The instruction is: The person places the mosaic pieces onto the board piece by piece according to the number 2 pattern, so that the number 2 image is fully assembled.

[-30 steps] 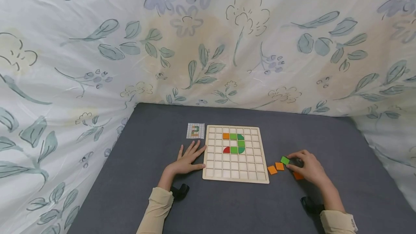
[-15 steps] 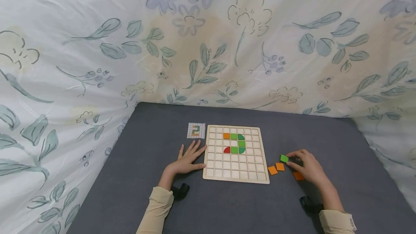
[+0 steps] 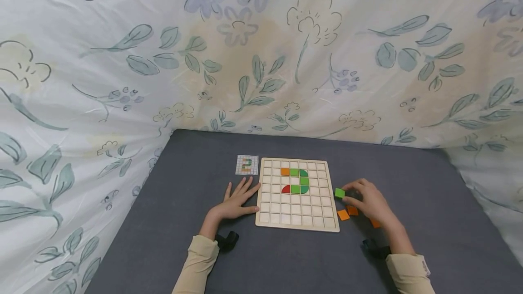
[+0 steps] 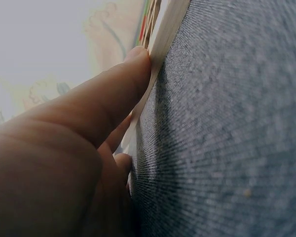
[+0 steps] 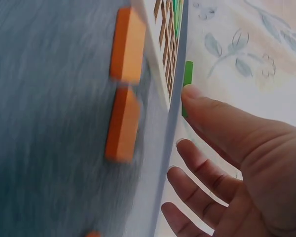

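Note:
A wooden grid board lies on the dark cloth, with orange, green and red tiles set in its upper middle cells as a curved figure. My left hand rests with spread fingers at the board's left edge; in the left wrist view its thumb touches the wooden side. Just right of the board, my right hand pinches a green square tile between thumb and finger. The right wrist view shows that green tile edge-on past the thumb, the other fingers loosely bent.
Orange square tiles lie on the cloth by the board's lower right corner, another partly under the right forearm. A small printed pattern card sits at the board's upper left. A floral curtain rises behind the table.
My right hand has moved left with the green tile, from above the orange tiles to close beside the board's right edge. The left hand and board have stayed put.

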Demonstrator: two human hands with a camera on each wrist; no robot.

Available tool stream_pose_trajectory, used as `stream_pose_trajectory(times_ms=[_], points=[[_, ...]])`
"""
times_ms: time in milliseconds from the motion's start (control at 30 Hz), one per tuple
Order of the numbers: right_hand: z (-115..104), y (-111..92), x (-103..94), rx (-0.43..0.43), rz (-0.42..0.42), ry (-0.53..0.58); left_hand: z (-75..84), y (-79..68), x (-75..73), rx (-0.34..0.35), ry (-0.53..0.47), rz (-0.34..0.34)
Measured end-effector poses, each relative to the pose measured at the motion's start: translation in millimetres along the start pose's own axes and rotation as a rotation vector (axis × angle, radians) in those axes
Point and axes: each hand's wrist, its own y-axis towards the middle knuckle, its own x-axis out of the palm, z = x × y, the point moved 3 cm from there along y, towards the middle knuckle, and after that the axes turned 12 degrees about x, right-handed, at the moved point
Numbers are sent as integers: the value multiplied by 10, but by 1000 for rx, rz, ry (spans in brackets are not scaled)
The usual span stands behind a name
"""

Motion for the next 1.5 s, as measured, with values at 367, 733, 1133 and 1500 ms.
stream_pose_trajectory(times_ms=[367,733,1133,1500], points=[[-359,76,188,-77,-14,34,-20,0,23,1,0,-7],[-657,150,322,-131,-55,112,-25,10,35,20,-3,7],[-885,165,443,-188,-71,143,-5,12,26,-1,2,-8],[-1017,202,558,-181,-85,145,-14,12,15,6,2,-2]])
